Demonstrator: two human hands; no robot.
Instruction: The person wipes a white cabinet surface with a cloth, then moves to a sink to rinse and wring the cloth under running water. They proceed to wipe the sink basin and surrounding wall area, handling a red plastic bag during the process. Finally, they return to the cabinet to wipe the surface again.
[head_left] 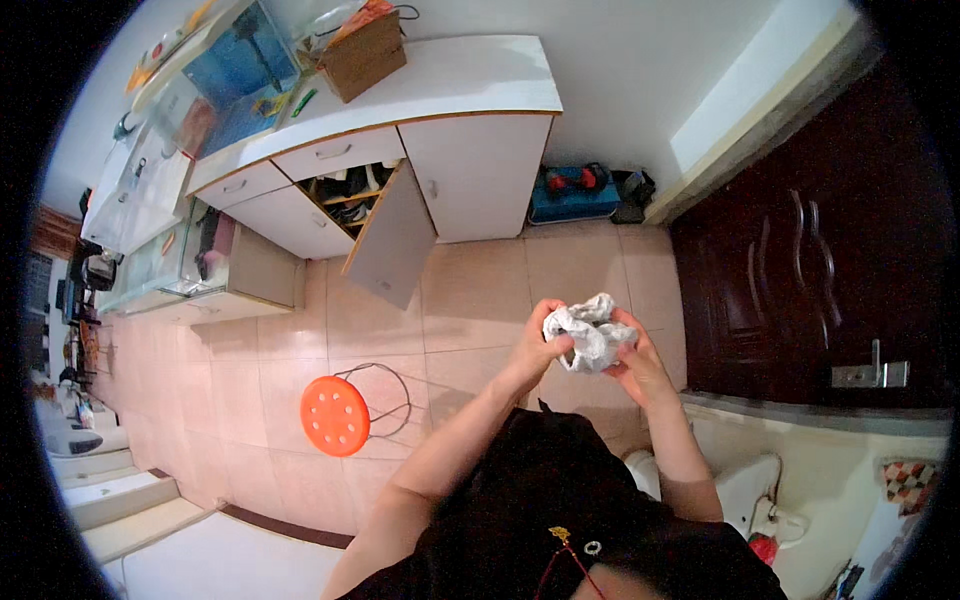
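Between my two hands is a crumpled white cloth [592, 338], held up in front of my body above the tiled floor. My left hand [540, 345] grips its left side, with the thumb pressed onto the front. On the other side my right hand [640, 360] is closed round the right edge, fingers behind and thumb in front. The cloth is bunched in folds, and its full shape cannot be made out.
An orange round stool [336, 416] stands on the floor to my left. Ahead, a white cabinet [480, 180] has one door [395, 240] swung open, showing shoes inside. A blue box [573, 205] sits beside it. A dark door [810, 270] is at right.
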